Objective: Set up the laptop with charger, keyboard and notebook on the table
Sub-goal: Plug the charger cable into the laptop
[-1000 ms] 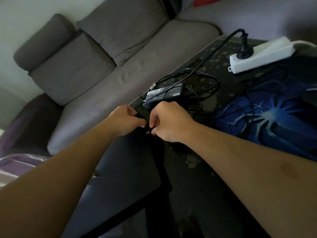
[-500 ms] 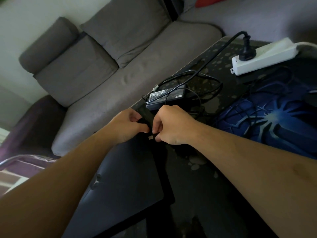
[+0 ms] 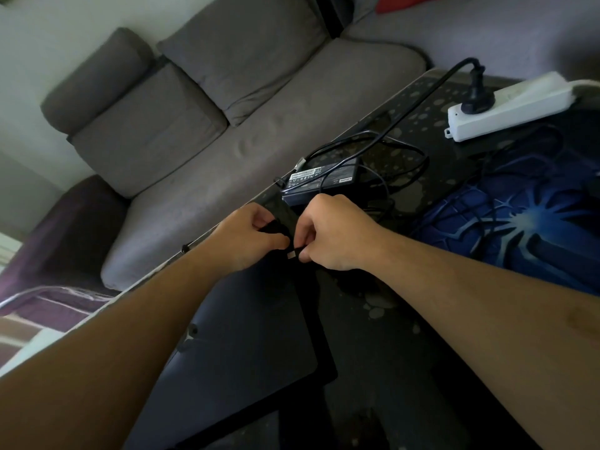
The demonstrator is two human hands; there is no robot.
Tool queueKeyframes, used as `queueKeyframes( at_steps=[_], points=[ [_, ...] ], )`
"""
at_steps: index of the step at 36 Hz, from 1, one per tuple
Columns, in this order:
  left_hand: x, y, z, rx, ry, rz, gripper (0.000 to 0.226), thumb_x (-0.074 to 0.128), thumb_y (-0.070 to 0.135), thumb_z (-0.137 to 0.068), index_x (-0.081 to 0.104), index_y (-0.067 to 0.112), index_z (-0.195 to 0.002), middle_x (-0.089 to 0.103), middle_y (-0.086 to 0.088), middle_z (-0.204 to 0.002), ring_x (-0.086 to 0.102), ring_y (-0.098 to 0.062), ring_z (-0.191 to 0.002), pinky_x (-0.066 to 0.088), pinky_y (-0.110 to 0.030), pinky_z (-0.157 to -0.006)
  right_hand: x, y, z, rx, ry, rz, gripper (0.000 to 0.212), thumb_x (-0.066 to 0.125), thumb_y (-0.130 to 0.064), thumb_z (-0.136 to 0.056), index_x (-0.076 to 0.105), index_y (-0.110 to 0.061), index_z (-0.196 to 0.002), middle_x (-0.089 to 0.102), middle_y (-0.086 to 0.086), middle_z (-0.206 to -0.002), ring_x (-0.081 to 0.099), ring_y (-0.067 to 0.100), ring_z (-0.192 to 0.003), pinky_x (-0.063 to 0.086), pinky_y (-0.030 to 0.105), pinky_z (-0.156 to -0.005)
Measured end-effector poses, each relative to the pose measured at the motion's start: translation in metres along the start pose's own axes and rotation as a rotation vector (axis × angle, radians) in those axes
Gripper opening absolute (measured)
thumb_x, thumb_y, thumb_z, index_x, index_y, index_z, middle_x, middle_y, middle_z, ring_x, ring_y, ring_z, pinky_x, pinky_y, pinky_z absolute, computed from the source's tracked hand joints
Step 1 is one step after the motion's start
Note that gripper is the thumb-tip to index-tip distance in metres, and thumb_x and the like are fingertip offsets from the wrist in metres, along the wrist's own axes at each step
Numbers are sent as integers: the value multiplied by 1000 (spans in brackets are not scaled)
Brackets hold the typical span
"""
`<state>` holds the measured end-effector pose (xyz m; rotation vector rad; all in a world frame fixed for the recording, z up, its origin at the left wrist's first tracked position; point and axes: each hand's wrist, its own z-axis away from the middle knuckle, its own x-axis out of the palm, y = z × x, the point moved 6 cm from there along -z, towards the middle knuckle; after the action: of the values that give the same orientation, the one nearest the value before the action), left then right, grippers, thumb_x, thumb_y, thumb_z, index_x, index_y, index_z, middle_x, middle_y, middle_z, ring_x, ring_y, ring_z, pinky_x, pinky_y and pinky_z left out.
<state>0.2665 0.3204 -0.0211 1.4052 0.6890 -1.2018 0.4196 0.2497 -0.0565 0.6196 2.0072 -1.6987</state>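
A dark closed laptop (image 3: 246, 345) lies on the black glass table (image 3: 389, 368), under my forearms. My left hand (image 3: 250, 237) grips the laptop's far corner. My right hand (image 3: 328, 233) pinches the charger's plug (image 3: 292, 254), whose metal tip shows beside the laptop's edge. The black charger brick (image 3: 319, 181) lies just beyond my hands with its cable (image 3: 383, 147) looped around it. Its mains plug (image 3: 477, 100) sits in a white power strip (image 3: 509, 107). No keyboard or notebook is visible.
A blue spider-pattern mat (image 3: 519, 216) covers the table's right side. A grey sofa (image 3: 201, 125) runs along the table's left edge, with a purple cushion (image 3: 65, 235) at its near end.
My hands have stayed together at the laptop's far corner; the metal tip of the plug shows a little more between them. The view has shifted slightly.
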Motion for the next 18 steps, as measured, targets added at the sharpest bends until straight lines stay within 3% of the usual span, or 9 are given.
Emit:
queueKeyframes(
  at_steps=[8,14,18],
  points=[
    [-3,4,-3,-38,-23,-8,43,90,24,-72,67,19,-108,68,1,-99,67,-20,-94,53,-35,-88,2,3,-4,19,38,12,15,86,-14,-79,83,-26,-85,72,-13,-76,71,9,-82,64,36,-81],
    [-4,6,-1,-88,-26,35,75,80,47,-35,68,20,-104,70,-2,-100,68,-22,-95,54,-38,-88,0,2,-1,-12,-34,-18,14,90,-18,-80,83,-26,-89,73,-11,-81,70,7,-85,63,33,-85],
    [-4,6,-1,-105,-35,60,71,83,43,-37,68,20,-102,70,-3,-98,69,-23,-94,52,-34,-81,0,3,0,-19,-75,-15,15,93,-21,-76,83,-28,-84,74,-11,-79,70,6,-81,63,32,-82]
  ],
)
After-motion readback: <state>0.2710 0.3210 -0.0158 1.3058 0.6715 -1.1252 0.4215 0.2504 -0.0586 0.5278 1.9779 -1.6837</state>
